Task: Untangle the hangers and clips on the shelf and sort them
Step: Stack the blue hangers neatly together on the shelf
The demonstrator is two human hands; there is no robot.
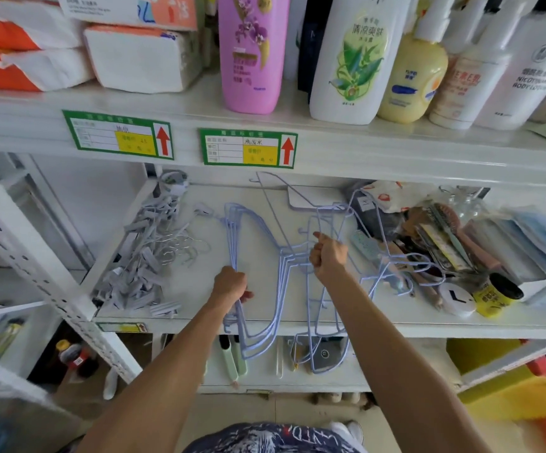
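A stack of pale blue wire hangers (pixel 258 237) lies on the white middle shelf (pixel 199 289), overhanging its front edge. My left hand (pixel 230 284) is shut on the straight bars of this stack. My right hand (pixel 328 258) grips the wires of a second bunch of blue hangers (pixel 330 220) that tangles to the right and hangs below the shelf edge. A heap of grey clip hangers with metal hooks (pixel 147 256) sits at the shelf's left end, apart from both hands.
Combs, brushes, packets and a yellow-labelled jar (pixel 497 294) crowd the shelf's right side. Shampoo and lotion bottles (pixel 252 53) and tissue packs (pixel 141 57) fill the shelf above. A perforated upright post (pixel 46 279) stands at the left. More goods sit on the shelf below.
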